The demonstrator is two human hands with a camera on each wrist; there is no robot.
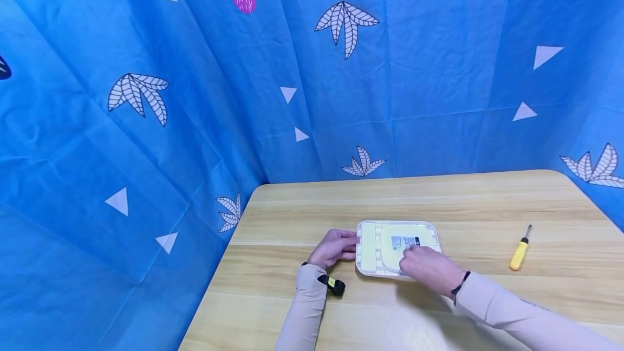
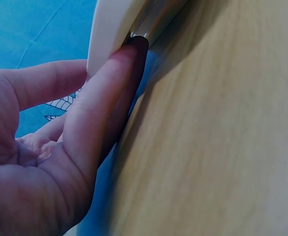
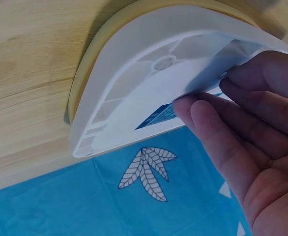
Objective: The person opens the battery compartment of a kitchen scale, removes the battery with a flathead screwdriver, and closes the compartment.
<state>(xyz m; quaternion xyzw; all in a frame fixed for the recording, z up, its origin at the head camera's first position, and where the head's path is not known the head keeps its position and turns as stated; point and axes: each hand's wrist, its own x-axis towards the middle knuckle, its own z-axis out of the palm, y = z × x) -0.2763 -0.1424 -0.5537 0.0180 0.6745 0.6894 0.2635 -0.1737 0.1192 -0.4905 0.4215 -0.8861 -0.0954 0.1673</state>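
Observation:
A white plastic device [image 1: 369, 248] with rounded corners lies underside up on the table, a printed label [image 1: 404, 241] at its middle. At its left end, my left hand [image 1: 334, 248] holds the edge; the left wrist view has one finger along the side and another tip under the rim. Above the label's near side is my right hand [image 1: 430, 271], thumb and finger pinched together. Between those fingertips a small shiny piece [image 3: 224, 75] glints, mostly covered; I cannot tell its kind. A round hole [image 3: 164, 63] shows in the device's recessed border.
Off to the right lies a screwdriver [image 1: 520, 252] with a yellow handle, its tip pointing away. The wooden table [image 1: 302, 207] ends at a blue patterned cloth [image 1: 439, 69] behind and on the left. A black strap [image 1: 332, 284] sits at my left wrist.

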